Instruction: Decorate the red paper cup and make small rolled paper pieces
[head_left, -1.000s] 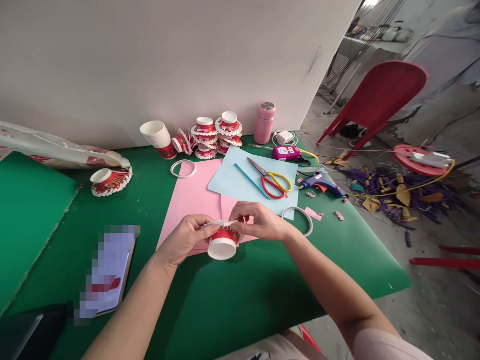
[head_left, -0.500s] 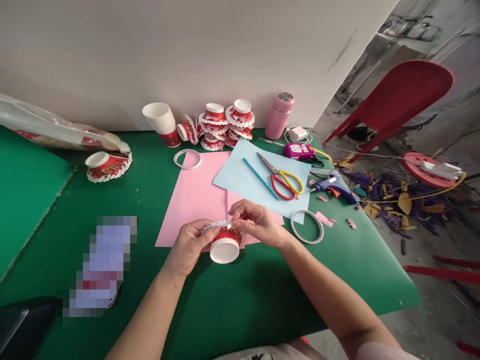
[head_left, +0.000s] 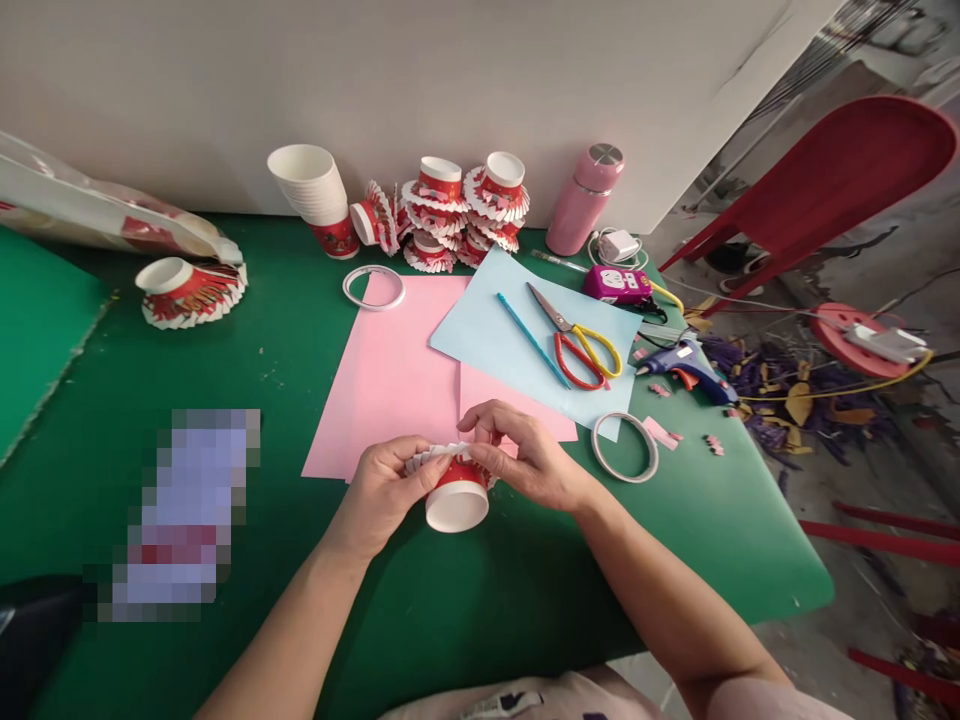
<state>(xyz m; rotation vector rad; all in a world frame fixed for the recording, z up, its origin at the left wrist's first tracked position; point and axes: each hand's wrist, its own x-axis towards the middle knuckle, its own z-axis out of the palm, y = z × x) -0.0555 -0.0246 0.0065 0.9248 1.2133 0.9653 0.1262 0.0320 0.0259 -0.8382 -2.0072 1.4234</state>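
Note:
Near the front of the table I hold a red paper cup (head_left: 457,506) whose wall is cut into strips and folded into a white pleated fringe. Its round white base faces me. My left hand (head_left: 388,490) pinches the fringe at the cup's left side, thumb on top. My right hand (head_left: 525,455) has thumb and index finger closed on the fringe at the right. Fingers cover part of the pleats. Sheets of pink paper (head_left: 397,370) lie just beyond the cup, and a roll of tape (head_left: 625,447) rests right of my right hand.
Scissors (head_left: 577,345) and a blue pencil-like stick (head_left: 532,340) lie on light blue paper (head_left: 480,310). A glue gun (head_left: 686,368) sits at the right edge. Behind stand stacked cups (head_left: 307,190), fringed cups (head_left: 439,190) and a pink bottle (head_left: 585,200). A pixelated object (head_left: 184,510) lies left.
The view has shifted slightly. Both hands stay on the cup's fringe, with the fingers working a little along the pleats; the cup has barely moved.

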